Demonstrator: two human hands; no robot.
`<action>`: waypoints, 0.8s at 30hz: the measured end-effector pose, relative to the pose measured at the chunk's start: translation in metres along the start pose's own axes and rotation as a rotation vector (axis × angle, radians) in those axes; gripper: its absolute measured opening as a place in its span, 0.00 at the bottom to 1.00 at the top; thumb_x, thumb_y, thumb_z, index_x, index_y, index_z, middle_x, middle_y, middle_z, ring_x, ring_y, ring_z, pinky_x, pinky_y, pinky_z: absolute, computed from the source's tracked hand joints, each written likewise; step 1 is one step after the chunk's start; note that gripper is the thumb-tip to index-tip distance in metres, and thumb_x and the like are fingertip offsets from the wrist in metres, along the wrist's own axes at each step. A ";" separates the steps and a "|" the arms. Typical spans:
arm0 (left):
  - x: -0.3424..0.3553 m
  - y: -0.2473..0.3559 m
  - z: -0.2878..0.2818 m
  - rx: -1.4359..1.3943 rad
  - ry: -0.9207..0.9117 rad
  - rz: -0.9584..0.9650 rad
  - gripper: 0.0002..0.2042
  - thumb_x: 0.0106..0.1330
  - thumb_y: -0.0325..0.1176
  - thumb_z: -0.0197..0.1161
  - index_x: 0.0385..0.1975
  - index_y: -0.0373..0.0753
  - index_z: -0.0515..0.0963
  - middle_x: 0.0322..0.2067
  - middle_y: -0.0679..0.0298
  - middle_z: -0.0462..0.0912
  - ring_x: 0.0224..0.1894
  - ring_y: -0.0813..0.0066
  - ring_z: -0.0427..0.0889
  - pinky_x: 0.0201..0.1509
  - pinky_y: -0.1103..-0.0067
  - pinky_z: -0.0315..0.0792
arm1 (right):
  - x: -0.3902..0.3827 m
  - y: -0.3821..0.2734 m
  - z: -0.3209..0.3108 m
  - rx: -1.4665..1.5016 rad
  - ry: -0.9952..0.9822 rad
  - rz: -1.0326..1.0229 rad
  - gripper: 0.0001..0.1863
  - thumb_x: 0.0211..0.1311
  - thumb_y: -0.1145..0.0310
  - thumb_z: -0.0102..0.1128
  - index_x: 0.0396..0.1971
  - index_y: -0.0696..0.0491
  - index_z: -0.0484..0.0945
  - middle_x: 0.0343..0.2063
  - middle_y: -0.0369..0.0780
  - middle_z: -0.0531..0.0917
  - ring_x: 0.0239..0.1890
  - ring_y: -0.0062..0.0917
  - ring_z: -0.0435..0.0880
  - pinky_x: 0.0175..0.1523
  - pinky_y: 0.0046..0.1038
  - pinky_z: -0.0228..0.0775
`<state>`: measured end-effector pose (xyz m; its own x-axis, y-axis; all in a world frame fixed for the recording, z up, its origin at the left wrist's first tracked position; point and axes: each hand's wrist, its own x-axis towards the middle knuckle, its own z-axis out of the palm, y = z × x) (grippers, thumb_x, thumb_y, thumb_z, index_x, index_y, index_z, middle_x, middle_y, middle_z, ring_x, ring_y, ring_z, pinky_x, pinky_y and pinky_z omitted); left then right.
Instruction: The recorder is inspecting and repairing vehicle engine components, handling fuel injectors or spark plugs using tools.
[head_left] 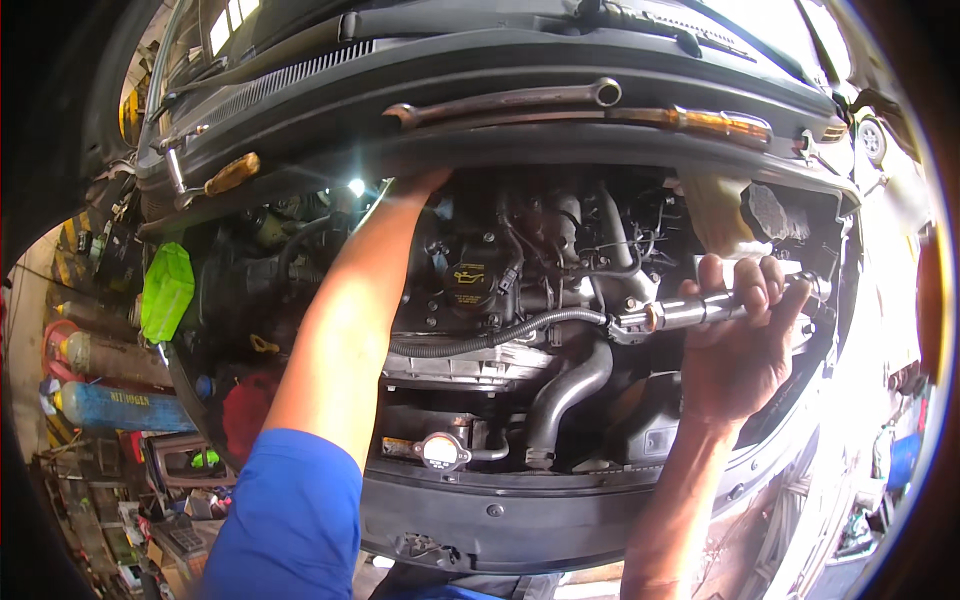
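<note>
All around, a cluttered workshop, with a long blue metal gas cylinder point(125, 407) and a rust-brown one point(120, 357) close beside it at far left. At centre, an open engine bay with a black plastic front edge point(590, 512), full of a dark metal engine point(467, 285) and backed by a curved black plastic cowl point(320, 150) serving as tool shelf. Over the bay's left edge, a crumpled bright green bag or cloth point(168, 290).

From a blue fabric sleeve point(290, 510), a bare reach to the rear of the bay, ending in a left hand point(432, 181) mostly hidden under the cowl; impossible to tell how far open, or on what. On the engine's right side, a right hand point(738, 360) with fingers curled closed round a shiny silver cylindrical tool point(683, 312), near a ribbed black hose point(500, 335); touching or apart, cannot tell.

Apparently in hand: two-handed engine work. Probably called for next: firm grip, care around hoses.

On the cowl, a long grey steel ring spanner point(510, 102), an amber-handled screwdriver point(720, 124) and, further left, a wooden-handled tool point(232, 174).
</note>
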<state>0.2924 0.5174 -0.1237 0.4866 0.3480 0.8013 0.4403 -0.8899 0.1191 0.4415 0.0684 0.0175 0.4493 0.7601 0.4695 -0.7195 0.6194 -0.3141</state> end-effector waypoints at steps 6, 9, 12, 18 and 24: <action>0.006 0.005 -0.066 0.127 -0.044 0.144 0.15 0.64 0.47 0.68 0.44 0.45 0.86 0.39 0.58 0.88 0.47 0.58 0.87 0.54 0.66 0.80 | -0.001 0.002 0.001 0.039 0.119 -0.031 0.18 0.84 0.49 0.38 0.48 0.50 0.68 0.36 0.38 0.77 0.62 0.61 0.77 0.65 0.61 0.73; -0.015 0.053 -0.147 0.336 -0.286 -0.076 0.14 0.70 0.38 0.65 0.49 0.38 0.83 0.45 0.51 0.85 0.47 0.49 0.85 0.53 0.65 0.79 | 0.000 0.002 0.009 0.011 0.212 -0.030 0.18 0.83 0.49 0.40 0.44 0.50 0.68 0.34 0.38 0.77 0.57 0.59 0.81 0.60 0.58 0.80; -0.061 0.110 -0.274 0.102 -0.251 -0.352 0.13 0.71 0.34 0.66 0.50 0.34 0.81 0.47 0.49 0.82 0.46 0.46 0.84 0.50 0.65 0.78 | 0.001 0.005 0.014 -0.033 0.138 0.002 0.17 0.83 0.51 0.43 0.45 0.50 0.70 0.34 0.37 0.75 0.58 0.51 0.81 0.57 0.50 0.82; -0.227 0.191 -0.528 0.315 -0.050 -0.927 0.21 0.76 0.36 0.64 0.63 0.32 0.74 0.56 0.49 0.82 0.58 0.58 0.82 0.62 0.69 0.73 | -0.002 0.010 0.020 0.012 0.131 0.075 0.17 0.82 0.51 0.46 0.44 0.51 0.70 0.37 0.38 0.76 0.59 0.54 0.80 0.59 0.50 0.82; -0.393 0.332 -0.686 0.705 -0.752 -1.575 0.30 0.64 0.36 0.72 0.66 0.37 0.74 0.60 0.39 0.78 0.66 0.43 0.74 0.72 0.60 0.67 | -0.003 0.024 0.025 0.043 0.150 0.130 0.19 0.81 0.50 0.48 0.38 0.51 0.70 0.35 0.40 0.75 0.58 0.55 0.81 0.60 0.51 0.83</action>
<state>-0.2705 -0.1167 0.0025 -0.5188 0.8311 -0.2002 0.8477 0.5304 0.0049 0.4098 0.0758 0.0296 0.4225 0.8559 0.2982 -0.7971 0.5075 -0.3272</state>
